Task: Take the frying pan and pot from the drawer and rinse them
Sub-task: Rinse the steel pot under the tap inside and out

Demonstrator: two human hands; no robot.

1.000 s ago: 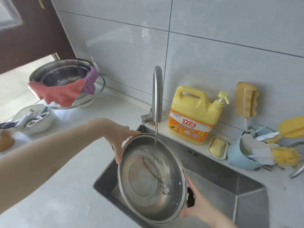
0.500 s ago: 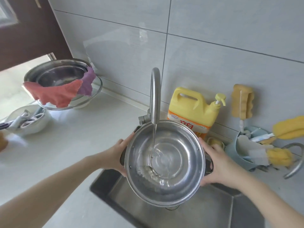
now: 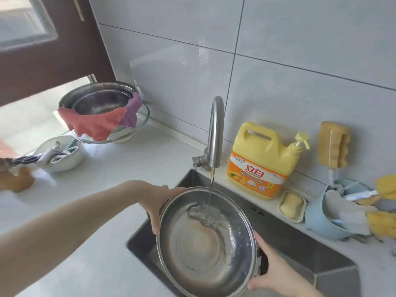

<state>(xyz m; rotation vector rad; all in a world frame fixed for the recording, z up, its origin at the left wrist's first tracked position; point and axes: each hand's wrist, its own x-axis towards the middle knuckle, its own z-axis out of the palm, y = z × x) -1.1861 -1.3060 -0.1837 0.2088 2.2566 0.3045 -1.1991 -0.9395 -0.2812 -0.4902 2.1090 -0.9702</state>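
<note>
A stainless steel pot [image 3: 205,241] is held tilted over the steel sink [image 3: 321,254], its mouth turned toward me. Water runs from the curved tap [image 3: 215,133] onto the pot's upper inner wall and swirls across the bottom. My left hand [image 3: 158,202] grips the pot's upper left rim and handle. My right hand [image 3: 272,273] grips the black handle at the lower right. No frying pan shows in this view.
A yellow detergent jug [image 3: 261,161], a soap dish [image 3: 292,205] and a blue holder [image 3: 327,219] with sponges line the ledge behind the sink. At the back left stand stacked steel bowls [image 3: 100,99] draped with cloths, and a white bowl [image 3: 62,155] with utensils.
The pot went from level under the tap to tilted toward me again, lower in the sink. My right hand dropped from the far right rim to the lower right handle.
</note>
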